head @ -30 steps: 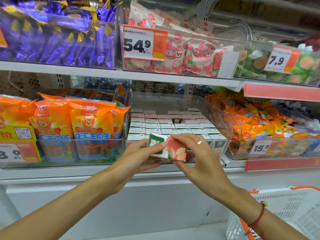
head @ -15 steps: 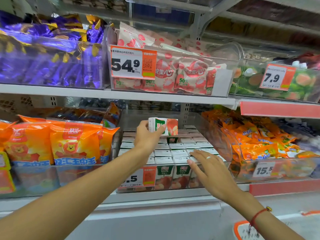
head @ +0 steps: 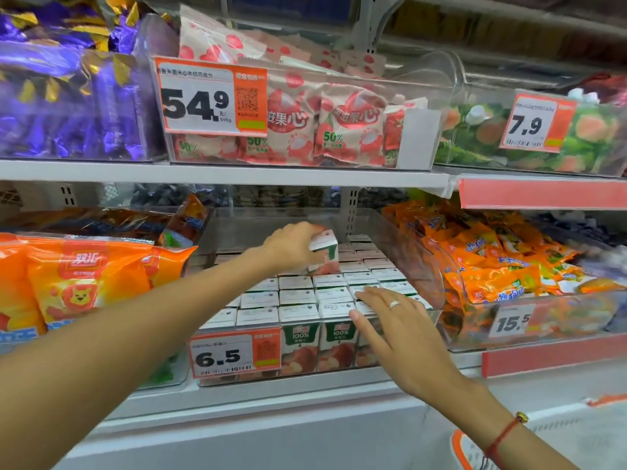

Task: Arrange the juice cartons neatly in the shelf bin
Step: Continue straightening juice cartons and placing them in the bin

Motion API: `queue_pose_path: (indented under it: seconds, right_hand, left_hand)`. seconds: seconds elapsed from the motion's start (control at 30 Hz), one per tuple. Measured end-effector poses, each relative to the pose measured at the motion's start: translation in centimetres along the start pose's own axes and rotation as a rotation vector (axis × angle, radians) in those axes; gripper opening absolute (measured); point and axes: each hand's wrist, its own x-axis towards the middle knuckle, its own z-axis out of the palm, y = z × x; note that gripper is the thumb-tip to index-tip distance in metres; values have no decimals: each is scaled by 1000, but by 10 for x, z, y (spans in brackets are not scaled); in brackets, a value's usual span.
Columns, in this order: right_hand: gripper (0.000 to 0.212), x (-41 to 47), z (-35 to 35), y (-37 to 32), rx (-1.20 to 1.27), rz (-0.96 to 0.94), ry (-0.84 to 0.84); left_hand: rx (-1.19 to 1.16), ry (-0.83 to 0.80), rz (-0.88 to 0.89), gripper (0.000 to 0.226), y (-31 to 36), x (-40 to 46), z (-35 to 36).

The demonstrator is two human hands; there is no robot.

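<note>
Here, the left hand [head: 288,245] reaches deep into the clear shelf bin [head: 420,266], its fingers curled round a single juice carton [head: 324,252] held tilted above the far rows. The right hand [head: 397,320] lies at the bin's near right corner, fingers straight and slightly spread, resting flat on the tops of the packed juice cartons [head: 295,296]; a ring [head: 394,304] shows on one finger and a red string bracelet [head: 502,435] on the wrist.

The packed cartons stand upright in tight rows, filling the bin from its near wall towards the back. A price tag reading 6.5 [head: 234,354] covers the left part of the bin's near face; to its right, two front cartons show green "100%" labels through the clear wall.

Surroundings: orange sausage packs [head: 84,276] fill the bin just left; orange snack packets [head: 492,262] fill the bin just right, behind a tag reading 15.5 [head: 512,320]. The upper shelf [head: 220,173] overhangs the carton bin, close above the raised left hand. On it stand purple-wrapped sweets [head: 68,106] at the left, pink-and-white candy bags [head: 339,123] behind a tag reading 54.9 [head: 210,100] in the middle, and green packets [head: 593,137] with a tag reading 7.9 [head: 532,123] at the right. A white basket with an orange rim [head: 464,449] sits at the near right, partly behind the right forearm.
</note>
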Motion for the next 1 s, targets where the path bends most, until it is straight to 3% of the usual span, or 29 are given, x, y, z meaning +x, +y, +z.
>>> queue_pose_path:
  seconds: [0.13,0.5,0.83,1.0]
  right_hand:
    - [75,-1,0,0,-9,-8,0]
    - [73,-1,0,1,2,-11,-4]
    - [72,-1,2,3,7,-18,8]
    - [76,-2,5,4,5,-31,22]
  left_hand:
    - [35,-158,-5,64,2,19,0]
    - [-115,-2,63,40,-28,8,42]
    - [-138,-29,37,35,-38,23,40]
    - [19,-124,-3,33,-37,47,30]
